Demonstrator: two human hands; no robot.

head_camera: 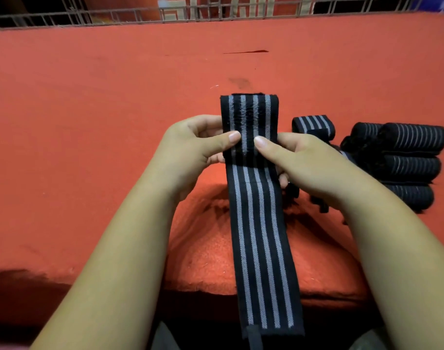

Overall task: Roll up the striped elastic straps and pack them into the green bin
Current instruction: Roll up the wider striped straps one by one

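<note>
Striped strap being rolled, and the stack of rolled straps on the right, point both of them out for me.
striped strap [260,236]: head view, on its flat unrolled length.
stack of rolled straps [412,138]: head view, on the top roll's striped side.

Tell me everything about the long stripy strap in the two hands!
The strap is a long, woven-looking band, black with four grey stripes along it. Its far end is folded over, with a rough dark patch on it. The left hand pinches the fold's left side, the right hand its right, thumbs on top. The rest runs unrolled toward the person, past the edge of the red cloth.
</note>
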